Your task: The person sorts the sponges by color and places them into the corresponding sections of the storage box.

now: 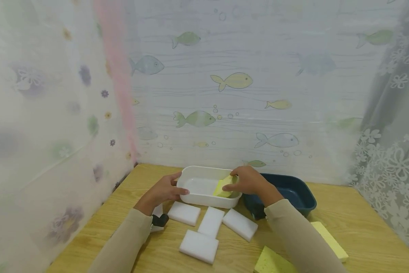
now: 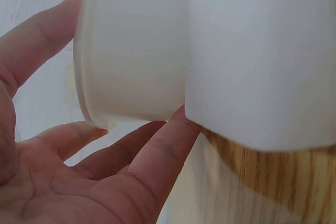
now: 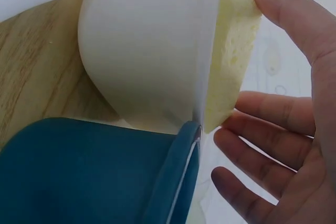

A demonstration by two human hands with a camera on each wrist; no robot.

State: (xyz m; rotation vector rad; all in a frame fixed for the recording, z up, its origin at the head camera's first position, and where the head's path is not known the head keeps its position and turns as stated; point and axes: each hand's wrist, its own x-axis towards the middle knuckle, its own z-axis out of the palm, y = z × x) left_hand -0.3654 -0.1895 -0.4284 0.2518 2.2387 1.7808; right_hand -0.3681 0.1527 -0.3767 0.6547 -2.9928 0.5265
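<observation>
A white plastic tub (image 1: 204, 200) sits near the back of the table. My left hand (image 1: 163, 189) grips its left end, thumb and fingers spread around the rim and wall, as the left wrist view of the tub (image 2: 136, 51) also shows. Inside the tub's right end, a yellow sponge (image 1: 221, 188) is pinched between the thumb and fingers of my right hand (image 1: 248, 181). In the right wrist view the sponge (image 3: 233, 56) rises tilted above the tub's rim, with the lower fingers spread loosely beside it.
A dark blue tub (image 1: 294, 191) adjoins the white one on the right. Several white sponge blocks (image 1: 199, 246) lie in front. Two yellow sponges, one at the near edge (image 1: 272, 261) and one farther right (image 1: 330, 242), lie by the right forearm. A fish-patterned curtain (image 1: 197, 119) hangs behind.
</observation>
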